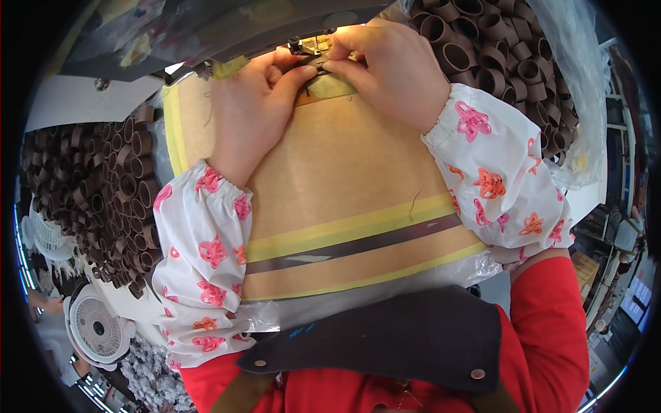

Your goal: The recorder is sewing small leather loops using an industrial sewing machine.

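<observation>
Both hands meet at the needle area of a sewing machine (206,31), under its lit presser foot (311,48). My left hand (251,107) pinches the left side of a small dark brown fabric piece (318,63) between thumb and fingers. From the other side, my right hand (396,72) grips the same piece, thumb and forefinger pressed together close to the foot. Much of the piece is hidden by my fingers, and its full shape cannot be made out. Beneath my wrists spreads a tan work surface (344,158) edged with yellow tape.
Dark brown loops lie heaped at the left (103,193), and more fill a clear plastic bag (585,89) at the back right. A white round fan (98,327) stands at the lower left, beside a grey fluffy heap (155,375). Shelving (623,138) lines the right.
</observation>
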Demonstrator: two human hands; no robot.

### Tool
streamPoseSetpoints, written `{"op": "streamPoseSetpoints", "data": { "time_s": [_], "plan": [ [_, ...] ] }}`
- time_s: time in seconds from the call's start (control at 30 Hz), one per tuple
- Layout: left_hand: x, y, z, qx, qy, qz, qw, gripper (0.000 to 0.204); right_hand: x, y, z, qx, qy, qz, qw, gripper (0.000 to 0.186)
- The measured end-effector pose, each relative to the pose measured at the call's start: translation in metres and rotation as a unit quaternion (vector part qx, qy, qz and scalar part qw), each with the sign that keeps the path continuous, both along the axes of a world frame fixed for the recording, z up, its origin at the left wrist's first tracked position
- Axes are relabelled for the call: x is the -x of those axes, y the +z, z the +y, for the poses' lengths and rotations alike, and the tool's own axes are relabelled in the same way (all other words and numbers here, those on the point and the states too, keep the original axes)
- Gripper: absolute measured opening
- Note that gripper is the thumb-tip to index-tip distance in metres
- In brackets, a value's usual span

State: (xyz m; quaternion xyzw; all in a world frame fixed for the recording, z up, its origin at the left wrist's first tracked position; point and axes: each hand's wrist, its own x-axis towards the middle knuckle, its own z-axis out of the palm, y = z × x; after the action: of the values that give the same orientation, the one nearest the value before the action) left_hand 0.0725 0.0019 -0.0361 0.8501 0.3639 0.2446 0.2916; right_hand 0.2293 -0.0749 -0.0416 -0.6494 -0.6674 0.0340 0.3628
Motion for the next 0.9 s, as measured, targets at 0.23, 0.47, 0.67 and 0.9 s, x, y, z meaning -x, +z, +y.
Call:
{"op": "streamPoseSetpoints", "data": {
  "time_s": [0.23, 0.47, 0.67, 0.9],
  "plan": [
    [-0.001, 0.004, -0.001, -0.035, 0.005, 0.026, 0.999, 0.023, 0.001, -0.006, 0.000, -0.055, 0.001, -0.018, 0.998, 0.013],
    [0.025, 0.008, -0.020, -0.272, -0.027, 0.063, 0.960, 0.021, 0.028, 0.006, -0.013, 0.006, -0.008, -0.009, 1.000, 0.013],
    [0.110, 0.023, 0.000, -0.268, 0.059, 0.156, 0.949, 0.019, -0.017, 0.040, -0.039, -0.043, -0.019, -0.118, 0.992, 0.009],
    [0.080, 0.049, -0.002, -0.215, 0.013, 0.027, 0.976, 0.014, -0.080, 0.044, -0.044, 0.037, 0.028, -0.279, 0.959, 0.012]
  ]
}}
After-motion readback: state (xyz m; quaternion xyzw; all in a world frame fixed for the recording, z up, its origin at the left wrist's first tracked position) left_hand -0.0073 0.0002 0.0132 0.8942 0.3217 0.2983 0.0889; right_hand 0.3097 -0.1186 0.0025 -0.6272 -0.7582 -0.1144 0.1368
